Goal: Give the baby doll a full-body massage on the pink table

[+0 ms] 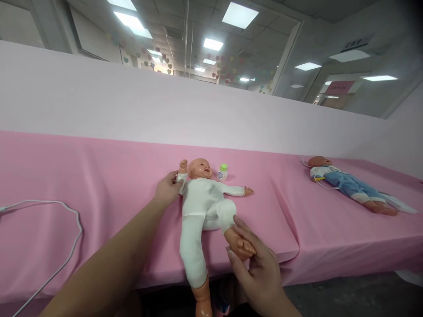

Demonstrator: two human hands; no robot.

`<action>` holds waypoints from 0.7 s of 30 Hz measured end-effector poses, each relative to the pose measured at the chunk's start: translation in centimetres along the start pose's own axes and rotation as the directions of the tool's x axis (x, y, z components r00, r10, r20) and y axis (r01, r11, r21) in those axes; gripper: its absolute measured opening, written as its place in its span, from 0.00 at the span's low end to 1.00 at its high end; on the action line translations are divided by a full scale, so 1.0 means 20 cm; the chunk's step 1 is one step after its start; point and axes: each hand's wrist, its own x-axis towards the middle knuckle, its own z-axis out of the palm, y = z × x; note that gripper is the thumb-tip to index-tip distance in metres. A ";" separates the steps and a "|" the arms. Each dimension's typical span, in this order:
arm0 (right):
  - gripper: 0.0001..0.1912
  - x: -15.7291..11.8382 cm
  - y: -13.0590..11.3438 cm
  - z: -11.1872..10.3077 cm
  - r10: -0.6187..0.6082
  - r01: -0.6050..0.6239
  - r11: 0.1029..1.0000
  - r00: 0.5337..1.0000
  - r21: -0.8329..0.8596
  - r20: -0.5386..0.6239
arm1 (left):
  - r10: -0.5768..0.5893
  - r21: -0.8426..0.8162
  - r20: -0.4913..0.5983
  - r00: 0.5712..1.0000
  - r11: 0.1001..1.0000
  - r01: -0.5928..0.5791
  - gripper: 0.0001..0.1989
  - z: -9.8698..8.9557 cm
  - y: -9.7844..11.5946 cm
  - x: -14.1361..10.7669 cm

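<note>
A baby doll [200, 198] in a white suit lies on its back on the pink-covered table, its head toward the wall. My left hand [168, 188] is closed around the doll's raised arm, below its small fist. At the other end, my right hand [257, 264] grips the doll's bent leg near the bare foot [241, 246], thumb below and fingers above. The doll's other leg [193, 251] hangs straight over the table's front edge. Beside the doll's head stands a small bottle [222, 172] with a green cap, touched by neither hand.
A second doll [350, 182] in blue trousers lies at the right, with thin tubing around it. A white cable [74, 211] curves across the pink cloth [119, 176] at the left. Behind the table rises a white wall [132, 105] with glass panes above.
</note>
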 end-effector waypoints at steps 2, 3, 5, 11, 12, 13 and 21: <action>0.28 -0.05 -0.01 -0.03 -0.040 0.040 0.998 0.999 -0.047 0.005 | -0.172 -0.153 -0.085 0.981 0.976 0.158 0.22 -0.01 -0.04 0.03; 0.28 -0.07 -0.02 -0.04 -0.070 0.071 0.995 0.997 -0.064 0.015 | -0.260 -0.237 -0.109 0.960 0.944 0.229 0.22 -0.02 -0.05 0.05; 0.28 -0.11 -0.01 -0.04 -0.126 0.128 0.987 0.992 -0.092 0.032 | -0.383 -0.375 -0.113 0.917 0.871 0.317 0.21 -0.03 -0.08 0.07; 0.29 -0.20 0.05 0.01 -0.238 0.249 0.962 0.965 -0.111 0.110 | -0.434 -0.498 -0.086 0.897 0.798 0.338 0.17 -0.02 -0.09 0.09; 0.30 -0.22 0.06 0.02 -0.257 0.270 0.958 0.959 -0.098 0.122 | -0.432 -0.510 -0.082 0.898 0.792 0.335 0.17 -0.02 -0.09 0.09; 0.30 -0.23 0.07 0.03 -0.266 0.278 0.956 0.956 -0.090 0.126 | -0.426 -0.512 -0.081 0.901 0.793 0.329 0.17 -0.02 -0.09 0.09; 0.29 -0.20 0.04 0.02 -0.228 0.238 0.967 0.968 -0.093 0.106 | -0.363 -0.436 -0.118 0.924 0.856 0.280 0.17 -0.01 -0.10 0.08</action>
